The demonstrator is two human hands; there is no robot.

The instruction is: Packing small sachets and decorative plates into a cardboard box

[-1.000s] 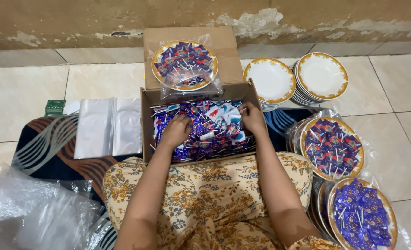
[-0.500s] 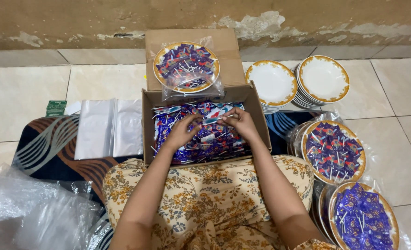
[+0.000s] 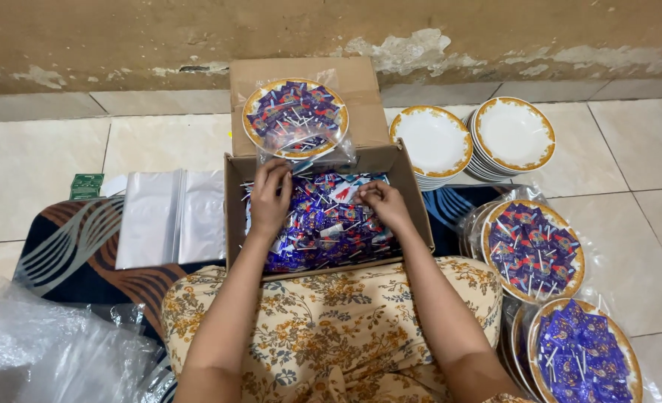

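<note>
Now our left hand (image 3: pixel 270 198) rests palm down in the cardboard box (image 3: pixel 413 216), fingers curled loosely over the heap of wrapped sweets (image 3: pixel 323 227); whether it grips any we cannot tell. Our right hand (image 3: pixel 382 203) lies on the same heap, its fingertips pinched around a few wrappers near the middle. On the box's raised back flap sits a bagged plate of sweets (image 3: pixel 295 118). Right of the box stand two stacks of empty gold-rimmed plates (image 3: pixel 514 134), and nearer us on that side two more filled plates (image 3: pixel 532 250) in plastic. Left of the box lie flat clear bags (image 3: pixel 170 218) on a patterned mat (image 3: pixel 62 246).
</note>
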